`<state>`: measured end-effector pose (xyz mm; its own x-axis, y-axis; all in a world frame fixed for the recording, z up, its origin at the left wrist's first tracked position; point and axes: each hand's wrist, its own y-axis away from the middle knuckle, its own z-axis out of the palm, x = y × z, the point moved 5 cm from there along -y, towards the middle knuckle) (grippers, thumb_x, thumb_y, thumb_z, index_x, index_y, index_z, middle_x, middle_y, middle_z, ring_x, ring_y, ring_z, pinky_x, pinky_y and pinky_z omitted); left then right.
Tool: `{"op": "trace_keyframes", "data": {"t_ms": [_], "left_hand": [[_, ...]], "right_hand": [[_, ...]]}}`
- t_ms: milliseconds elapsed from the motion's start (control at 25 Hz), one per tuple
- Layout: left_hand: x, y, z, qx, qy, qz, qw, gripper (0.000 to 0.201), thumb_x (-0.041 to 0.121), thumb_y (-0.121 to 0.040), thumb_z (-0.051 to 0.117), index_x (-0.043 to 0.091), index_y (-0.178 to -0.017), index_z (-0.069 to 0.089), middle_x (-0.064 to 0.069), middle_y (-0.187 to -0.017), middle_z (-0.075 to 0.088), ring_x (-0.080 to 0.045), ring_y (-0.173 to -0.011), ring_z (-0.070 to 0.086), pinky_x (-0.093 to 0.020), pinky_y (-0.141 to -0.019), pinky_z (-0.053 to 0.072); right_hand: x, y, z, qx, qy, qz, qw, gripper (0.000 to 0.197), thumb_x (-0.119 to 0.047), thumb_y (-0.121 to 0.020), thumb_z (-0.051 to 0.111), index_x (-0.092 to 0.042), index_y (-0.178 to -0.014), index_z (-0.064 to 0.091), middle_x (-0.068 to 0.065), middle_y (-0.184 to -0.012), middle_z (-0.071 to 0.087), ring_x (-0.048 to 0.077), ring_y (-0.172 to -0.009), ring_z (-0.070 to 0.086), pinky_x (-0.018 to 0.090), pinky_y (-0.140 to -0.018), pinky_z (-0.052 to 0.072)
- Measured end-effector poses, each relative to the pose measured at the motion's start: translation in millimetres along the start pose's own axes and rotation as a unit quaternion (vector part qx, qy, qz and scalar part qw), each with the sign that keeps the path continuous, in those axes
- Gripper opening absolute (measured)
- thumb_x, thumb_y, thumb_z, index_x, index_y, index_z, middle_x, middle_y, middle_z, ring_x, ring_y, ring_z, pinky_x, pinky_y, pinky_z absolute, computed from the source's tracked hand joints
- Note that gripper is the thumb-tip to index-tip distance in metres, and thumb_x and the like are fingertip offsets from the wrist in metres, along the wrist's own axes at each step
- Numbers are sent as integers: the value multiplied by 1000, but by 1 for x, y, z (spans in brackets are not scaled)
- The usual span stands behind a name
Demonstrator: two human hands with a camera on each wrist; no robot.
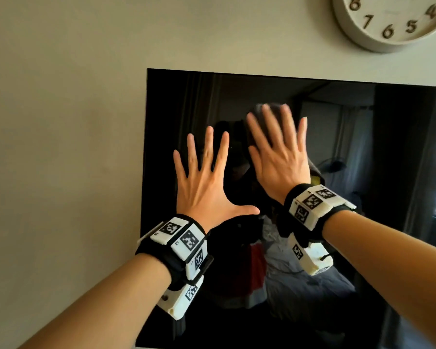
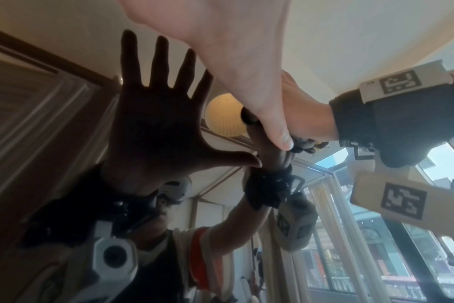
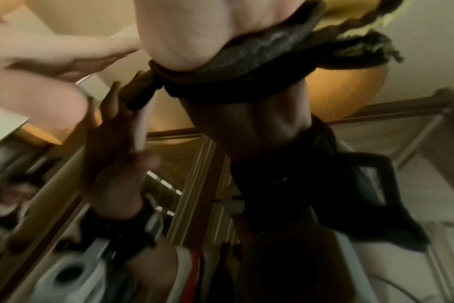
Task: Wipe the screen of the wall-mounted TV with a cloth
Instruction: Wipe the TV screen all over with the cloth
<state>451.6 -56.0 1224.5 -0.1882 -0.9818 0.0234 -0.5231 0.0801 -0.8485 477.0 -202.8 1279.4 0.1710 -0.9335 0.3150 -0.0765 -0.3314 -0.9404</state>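
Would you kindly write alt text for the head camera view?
A right hand presses a dark cloth flat against a wall-mounted TV screen, while the left hand rests spread beside it. A wall clock hangs above.

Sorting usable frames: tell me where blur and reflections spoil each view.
Head: right hand motion-blurred over the cloth; TV mirrors the room. Left wrist: sharp, left hand reflected as a dark silhouette. Right wrist: smeared throughout.
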Motion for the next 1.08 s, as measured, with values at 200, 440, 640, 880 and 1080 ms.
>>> {"op": "trace_keyframes", "data": {"t_ms": [200, 440, 640, 880, 1080], "left_hand": [[2, 2, 14, -1, -17, -30, 999, 151, 103, -47, 44, 21, -156, -23, -5, -165, -27, -39, -150, -23, -70, -118, -1], [1, 4, 13, 5, -30, -30, 999, 151, 103, -46, 42, 22, -157, -20, -4, -165, -25, -38, -152, -17, -69, -118, 3], [21, 5, 12, 4, -33, -25, 999, 150, 106, -46, 36, 22, -157, -20, -7, -165, -24, -44, -151, -15, -74, -115, 3], [112, -9, 28, 5, -17, 14, 1000, 149, 104, -46, 38, 24, -157, -21, -4, -165, -27, -42, -150, -21, -76, -112, 1], [131, -12, 44, 7, -36, -5, 999, 148, 105, -47, 37, 24, -158, -16, -4, -166, -24, -44, -149, -21, -82, -108, 0]], "right_hand": [[35, 2, -6, -5, 16, -66, 998, 55, -39, -103, 36, -25, -155, 23, 7, -161, 21, 34, -149, 12, 59, -118, 14], [23, 41, 1, -38, 26, -198, 979, 56, -40, -102, 35, -27, -155, 21, 5, -161, 19, 33, -149, 11, 59, -118, 13], [99, 27, -15, 26, -12, 73, 997, 54, -37, -102, 38, -25, -154, 27, 7, -160, 23, 36, -148, 12, 61, -118, 11], [125, 42, -16, 17, 13, -42, 999, 53, -36, -102, 39, -25, -153, 28, 6, -159, 26, 34, -148, 16, 59, -117, 18], [130, 58, -14, 7, 4, -84, 996, 54, -37, -102, 36, -22, -154, 27, 8, -160, 23, 35, -148, 13, 59, -118, 14]]}}
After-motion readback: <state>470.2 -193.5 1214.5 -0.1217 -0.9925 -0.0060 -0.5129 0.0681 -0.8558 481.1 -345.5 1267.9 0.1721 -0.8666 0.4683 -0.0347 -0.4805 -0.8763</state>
